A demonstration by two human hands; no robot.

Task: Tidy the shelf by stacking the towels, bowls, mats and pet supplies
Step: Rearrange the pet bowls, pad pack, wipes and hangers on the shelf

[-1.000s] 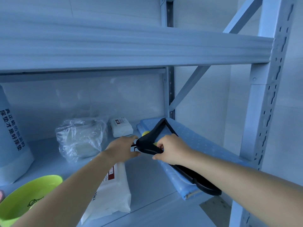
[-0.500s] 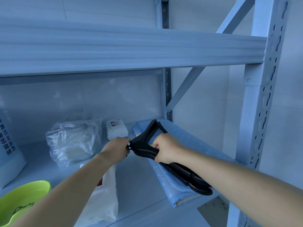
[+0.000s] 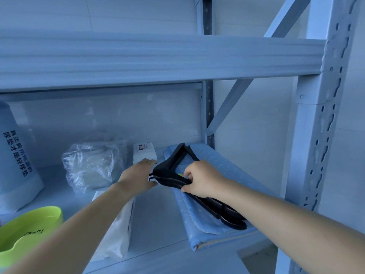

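The right hand [image 3: 203,180] is clenched around the upper bar of a bundle of black hangers [image 3: 166,170], which lies diagonally on the folded blue mat [image 3: 223,171] at the right end of the shelf [image 3: 158,218]. The left hand [image 3: 138,177] rests against the hook end of the bundle with fingers [image 3: 149,161] extended; whether it pinches the hooks cannot be determined. A clear plastic bag [image 3: 90,165], a small white pack [image 3: 144,152] and a green bowl [image 3: 29,228] lie to the left.
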